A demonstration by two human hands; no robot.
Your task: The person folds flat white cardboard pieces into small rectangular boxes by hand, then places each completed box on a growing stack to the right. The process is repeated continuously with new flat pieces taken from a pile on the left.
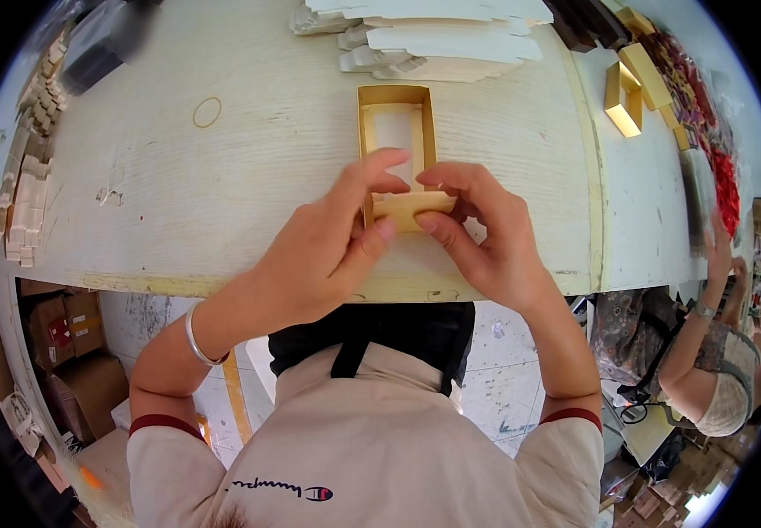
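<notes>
A long, narrow gold cardboard box (365, 128) lies on the table in front of me, its open side up and its inner floor pale. My left hand (332, 233) grips the near end at its left, thumb outside and fingers reaching over the edge. On the other side of that same end, my right hand (488, 224) pinches the gold end flap (409, 209) between thumb and fingers. The flap leans at an angle between both hands. My fingers cover the near corners of the box.
Stacked flat white cartons (451, 53) lie beyond the box. A rubber band (207, 112) rests on the table at left, near piled cardboard pieces (29, 207). Another gold box (624, 99) stands at far right, by red material (725, 189). A co-worker's arm (695, 339) shows at right.
</notes>
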